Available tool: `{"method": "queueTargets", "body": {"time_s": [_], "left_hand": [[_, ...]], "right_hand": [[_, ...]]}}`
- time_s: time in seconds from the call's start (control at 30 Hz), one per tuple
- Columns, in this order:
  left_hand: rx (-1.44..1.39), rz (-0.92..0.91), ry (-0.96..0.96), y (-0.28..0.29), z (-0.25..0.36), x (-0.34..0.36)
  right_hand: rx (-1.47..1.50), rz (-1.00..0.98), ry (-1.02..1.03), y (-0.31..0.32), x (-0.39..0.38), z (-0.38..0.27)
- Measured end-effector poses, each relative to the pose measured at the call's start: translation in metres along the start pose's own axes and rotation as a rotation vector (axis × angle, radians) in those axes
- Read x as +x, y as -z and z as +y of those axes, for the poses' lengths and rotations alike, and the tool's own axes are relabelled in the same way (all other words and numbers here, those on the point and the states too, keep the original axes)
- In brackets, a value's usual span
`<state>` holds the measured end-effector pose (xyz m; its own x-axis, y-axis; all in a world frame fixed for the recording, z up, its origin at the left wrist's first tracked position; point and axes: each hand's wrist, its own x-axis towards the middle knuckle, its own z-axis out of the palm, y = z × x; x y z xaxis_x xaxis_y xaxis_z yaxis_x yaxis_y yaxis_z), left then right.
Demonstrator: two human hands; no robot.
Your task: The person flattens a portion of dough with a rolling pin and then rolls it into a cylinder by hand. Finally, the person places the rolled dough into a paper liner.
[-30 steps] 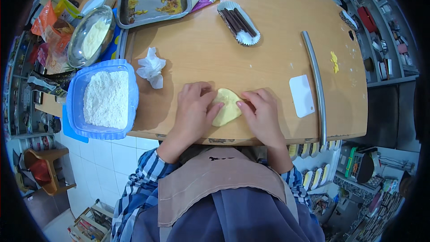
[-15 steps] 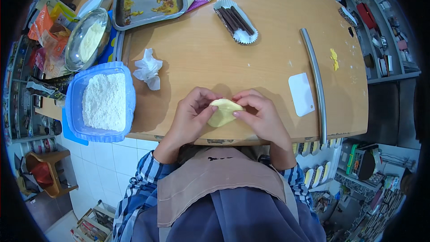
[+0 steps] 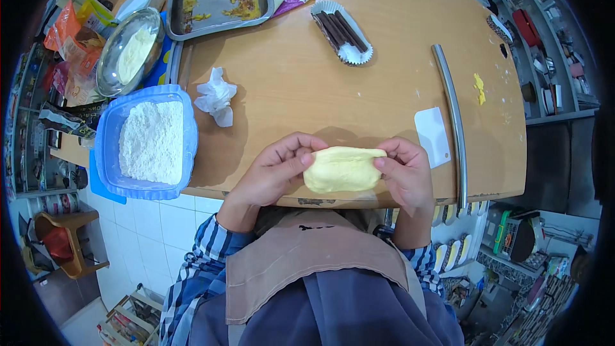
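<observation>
A flattened, stretched piece of pale yellow dough (image 3: 343, 170) hangs between my hands at the front edge of the wooden table (image 3: 333, 102). My left hand (image 3: 282, 166) pinches its left end with the thumb on top. My right hand (image 3: 403, 170) grips the right end the same way. A white plastic scraper (image 3: 430, 138) lies right of the dough, beside a long steel tube (image 3: 451, 122). To the left are a crumpled white paper (image 3: 216, 96) and a blue tub (image 3: 102, 141) of white powder (image 3: 150, 141).
A soiled baking tray (image 3: 218, 0), a steel bowl (image 3: 144, 61) with cream-coloured contents, and plastic bags (image 3: 67, 32) crowd the back left. A paper case (image 3: 349, 51) holds several dark sticks (image 3: 333, 29). A yellow scrap (image 3: 479, 90) lies at the right. Shelves (image 3: 544, 38) stand beyond the table.
The dough has been lifted and pulled out sideways into a wide oblong. My right hand has moved rightward and my left slightly leftward, each holding an end.
</observation>
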<state>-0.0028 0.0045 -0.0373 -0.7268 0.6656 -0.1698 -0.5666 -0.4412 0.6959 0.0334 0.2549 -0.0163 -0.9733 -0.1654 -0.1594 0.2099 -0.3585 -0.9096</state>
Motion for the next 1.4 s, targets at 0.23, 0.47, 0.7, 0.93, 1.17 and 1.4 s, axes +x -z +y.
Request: {"method": "queueTargets", "body": {"time_s": [0.23,0.47,0.7,0.93,1.17,1.4], "left_hand": [[0.099,-0.008,-0.060,-0.007,0.006,-0.004],[0.433,-0.008,-0.285,-0.002,0.023,-0.009],[0.660,0.228,-0.283,-0.007,0.044,0.008],[1.019,0.350,-0.252,0.006,0.016,0.014],[1.137,0.470,-0.213,0.005,0.029,0.010],[1.643,0.223,-0.567,0.005,0.018,0.008]], "right_hand": [[0.307,-0.011,-0.048,-0.007,0.001,0.000],[0.067,-0.135,0.042,0.010,-0.001,-0.004],[-0.270,0.046,0.021,0.009,0.037,-0.028],[-0.603,0.376,0.048,0.026,0.048,0.005],[-1.189,0.138,0.586,-0.004,0.033,0.011],[-1.360,0.158,0.561,-0.006,0.029,0.009]]}}
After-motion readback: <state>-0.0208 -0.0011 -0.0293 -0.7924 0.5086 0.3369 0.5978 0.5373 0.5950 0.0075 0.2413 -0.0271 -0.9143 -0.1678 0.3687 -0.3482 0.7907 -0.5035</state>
